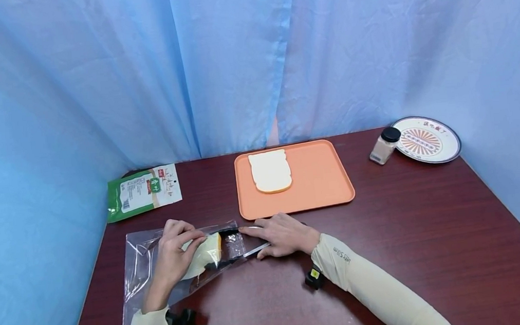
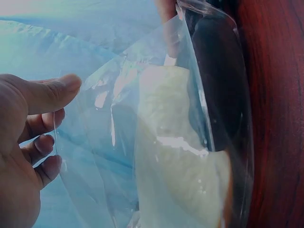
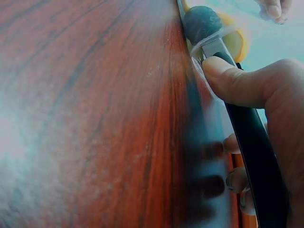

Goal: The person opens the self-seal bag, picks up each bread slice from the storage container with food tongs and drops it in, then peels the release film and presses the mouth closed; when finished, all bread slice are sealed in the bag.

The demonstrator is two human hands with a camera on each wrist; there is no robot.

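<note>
A clear plastic bag [image 1: 133, 277] lies at the front left of the table, its opening toward the right. Its upper layer is pinched between the thumb and fingers of my left hand [image 1: 175, 255], which lifts it. Inside the bag is a bread slice [image 2: 166, 109] with an orange-brown crust. My right hand [image 1: 287, 234] grips a pair of tongs [image 3: 251, 147] with black handles and metal arms. The black tips of the tongs reach into the bag, one at each side of the bread slice. In the left wrist view one dark tip lies against the bread.
Behind the hands sits an orange tray [image 1: 319, 178] with another bread slice [image 1: 271, 171] on it. A green-and-white packet [image 1: 144, 192] lies at the back left. At the back right, a black-lidded jar [image 1: 384, 147] stands beside a patterned plate [image 1: 452, 141]. Blue curtains [image 1: 232, 61] surround the table.
</note>
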